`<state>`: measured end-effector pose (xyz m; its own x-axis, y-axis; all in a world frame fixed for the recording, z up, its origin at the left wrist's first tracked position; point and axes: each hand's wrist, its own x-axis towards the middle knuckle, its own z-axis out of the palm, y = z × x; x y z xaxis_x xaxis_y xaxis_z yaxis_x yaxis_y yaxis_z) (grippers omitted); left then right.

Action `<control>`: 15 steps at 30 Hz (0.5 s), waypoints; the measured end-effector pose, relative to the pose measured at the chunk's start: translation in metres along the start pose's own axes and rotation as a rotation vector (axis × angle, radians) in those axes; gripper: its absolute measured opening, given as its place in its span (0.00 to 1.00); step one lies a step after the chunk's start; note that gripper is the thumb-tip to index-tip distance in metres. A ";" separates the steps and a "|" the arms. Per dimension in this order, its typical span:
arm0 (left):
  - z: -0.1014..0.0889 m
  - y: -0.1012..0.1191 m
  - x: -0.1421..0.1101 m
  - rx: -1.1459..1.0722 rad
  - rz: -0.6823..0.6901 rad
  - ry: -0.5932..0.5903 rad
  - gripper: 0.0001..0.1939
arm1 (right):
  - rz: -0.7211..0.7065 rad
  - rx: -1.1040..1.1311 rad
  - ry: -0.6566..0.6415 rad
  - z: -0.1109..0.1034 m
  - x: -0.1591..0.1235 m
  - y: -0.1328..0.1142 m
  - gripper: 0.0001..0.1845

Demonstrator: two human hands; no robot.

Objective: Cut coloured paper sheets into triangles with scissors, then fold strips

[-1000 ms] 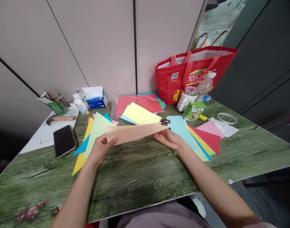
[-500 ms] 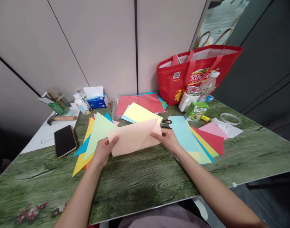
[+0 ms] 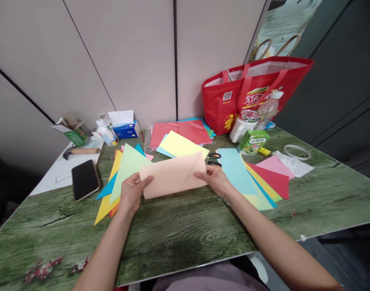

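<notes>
Between my two hands is a pale peach sheet of paper (image 3: 169, 176) with a diagonal crease towards its right end. My left hand (image 3: 133, 192) pinches its left edge, thumb on the near face. At the right edge my right hand (image 3: 213, 178) grips it the same way. Black-handled scissors (image 3: 214, 156) lie just beyond my right hand, their blades hidden. Left of the sheet is a fan of folded coloured papers with a light green one (image 3: 129, 171) on top. On the right, a light blue paper (image 3: 236, 171) tops another spread of coloured sheets.
Behind lie a yellow sheet (image 3: 185, 145) and a red paper pack (image 3: 179, 133). A phone (image 3: 85, 180), hammer (image 3: 82, 151), bottle (image 3: 108, 133) and tissue box (image 3: 126, 128) are at left. At right stand a red bag (image 3: 218, 109), white mug (image 3: 239, 129), green carton (image 3: 254, 142) and tape roll (image 3: 297, 152).
The diagonal flap on the peach paper's right end now looks flatter and its top right corner squarer. Both hands keep their hold, and the view has shifted slightly.
</notes>
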<state>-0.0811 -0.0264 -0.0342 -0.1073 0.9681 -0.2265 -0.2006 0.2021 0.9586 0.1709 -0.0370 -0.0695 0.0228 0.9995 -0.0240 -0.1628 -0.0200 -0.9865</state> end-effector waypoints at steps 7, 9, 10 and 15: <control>0.003 -0.007 0.003 0.013 0.045 0.100 0.20 | -0.004 0.091 0.048 0.000 0.002 0.005 0.15; 0.003 -0.007 0.003 0.002 0.067 0.115 0.22 | -0.008 0.096 0.058 0.002 0.002 0.006 0.16; 0.003 -0.007 0.003 0.002 0.071 0.109 0.21 | -0.009 0.097 0.062 0.002 0.002 0.006 0.16; 0.003 -0.006 0.000 0.037 0.045 0.025 0.19 | -0.018 0.093 0.086 0.006 0.001 0.004 0.16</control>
<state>-0.0773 -0.0267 -0.0393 -0.1395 0.9725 -0.1865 -0.1586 0.1640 0.9736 0.1641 -0.0360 -0.0727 0.1103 0.9936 -0.0239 -0.2527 0.0048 -0.9675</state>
